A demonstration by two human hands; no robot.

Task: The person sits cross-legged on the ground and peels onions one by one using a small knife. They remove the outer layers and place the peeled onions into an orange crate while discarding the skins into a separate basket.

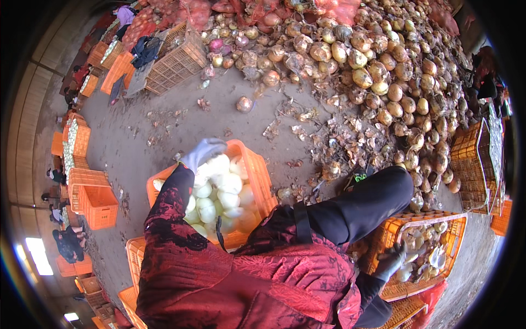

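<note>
My left hand (204,153), in a pale grey glove, reaches over the far edge of an orange plastic crate (258,170) filled with peeled onions (228,183). Its fingers bend down at the onions beside the crate's far rim; whether they grip one is hidden. At the lower right, my right hand (391,260), in a darker grey glove, is at the near side of a second orange crate (456,242), which holds onion skins and scraps (427,251). Its fingers are spread at the rim and no onion shows in them.
A large heap of unpeeled onions (394,90) spreads ahead and right, with loose skins (349,140) on the floor. A tilted crate (176,61) stands ahead left. Stacked crates (98,205) and several people sit farther left. A single onion (244,104) lies ahead.
</note>
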